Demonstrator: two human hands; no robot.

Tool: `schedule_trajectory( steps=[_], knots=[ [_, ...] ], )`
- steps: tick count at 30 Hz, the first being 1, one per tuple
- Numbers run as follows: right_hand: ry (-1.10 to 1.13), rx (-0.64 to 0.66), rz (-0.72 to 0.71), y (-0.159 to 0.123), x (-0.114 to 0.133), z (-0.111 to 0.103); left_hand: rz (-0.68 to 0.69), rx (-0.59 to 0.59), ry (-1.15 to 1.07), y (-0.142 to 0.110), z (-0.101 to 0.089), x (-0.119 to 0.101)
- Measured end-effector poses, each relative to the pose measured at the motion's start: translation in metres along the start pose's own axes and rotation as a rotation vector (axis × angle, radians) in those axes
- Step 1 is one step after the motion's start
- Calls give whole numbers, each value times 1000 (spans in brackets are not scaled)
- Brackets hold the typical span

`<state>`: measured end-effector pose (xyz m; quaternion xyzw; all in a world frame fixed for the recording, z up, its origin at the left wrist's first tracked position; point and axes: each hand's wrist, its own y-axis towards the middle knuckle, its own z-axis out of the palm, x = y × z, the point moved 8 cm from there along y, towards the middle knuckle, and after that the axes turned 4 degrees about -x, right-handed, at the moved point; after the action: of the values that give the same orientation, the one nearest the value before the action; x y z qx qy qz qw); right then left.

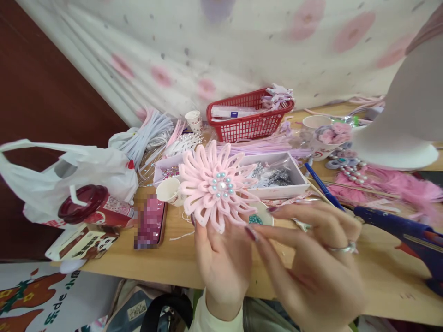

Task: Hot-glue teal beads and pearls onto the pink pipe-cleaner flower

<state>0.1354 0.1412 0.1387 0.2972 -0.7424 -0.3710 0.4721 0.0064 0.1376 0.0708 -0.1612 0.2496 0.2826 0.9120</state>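
My left hand (pixel 223 265) holds up a pink pipe-cleaner flower (pixel 216 186) with looped petals and a cluster of pearl and blue beads at its middle. The flower faces me above the wooden table (pixel 173 260). My right hand (pixel 311 258) is beside it on the right, fingers spread, with a ring on one finger. Its fingertips reach toward the flower's lower right petals and hold nothing. A small round teal-patterned disc (pixel 258 218) shows just behind the fingertips.
A blue glue gun (pixel 404 235) lies at the right. A white tray (pixel 277 173) of trinkets, a red basket (pixel 247 115), paper cups (pixel 169 190), pipe cleaners (pixel 148 133), a white plastic bag (pixel 69 170), a dark red lidded cup (pixel 93 210) and a phone (pixel 149 221) crowd the table.
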Motion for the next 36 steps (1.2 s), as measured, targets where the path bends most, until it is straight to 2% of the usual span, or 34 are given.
schedule_trajectory(
  steps=[2, 4, 7, 9, 10, 12, 16, 18, 23, 25, 30, 33, 36],
  knots=[
    [18, -97, 121, 2, -18, -12, 105, 5, 5, 3, 2, -7],
    [70, -254, 220, 3, -33, -27, 174, 18, 12, 5, 4, -13],
    [182, -453, 355, 1, -52, -41, 177, 45, -15, 7, 8, -14],
    [250, -483, 407, 0, -59, -43, 161, 44, -39, 8, 9, -14],
    [266, -461, 402, 1, -58, -42, 151, 40, -47, 8, 9, -14],
    [256, -339, 326, 3, -48, -37, 137, 20, -50, 7, 8, -12],
    [79, 65, 27, 5, -9, -6, 56, -15, -60, 2, 3, -4],
    [16, 146, -96, 3, 5, 6, -17, 8, -70, -2, 3, 3],
    [-45, 150, -130, 2, 10, 19, -46, 15, -86, -8, -1, 8],
    [-63, 138, -143, 1, 11, 20, -52, 15, -100, -9, -1, 9],
    [25, 149, -129, 1, 8, 16, -120, 101, -138, -8, 6, 11],
    [94, 146, -89, 3, 1, 9, -109, 31, -123, -2, 5, 8],
    [166, 71, 15, 5, -13, -4, -45, -18, -106, 5, 7, 1]
  ],
)
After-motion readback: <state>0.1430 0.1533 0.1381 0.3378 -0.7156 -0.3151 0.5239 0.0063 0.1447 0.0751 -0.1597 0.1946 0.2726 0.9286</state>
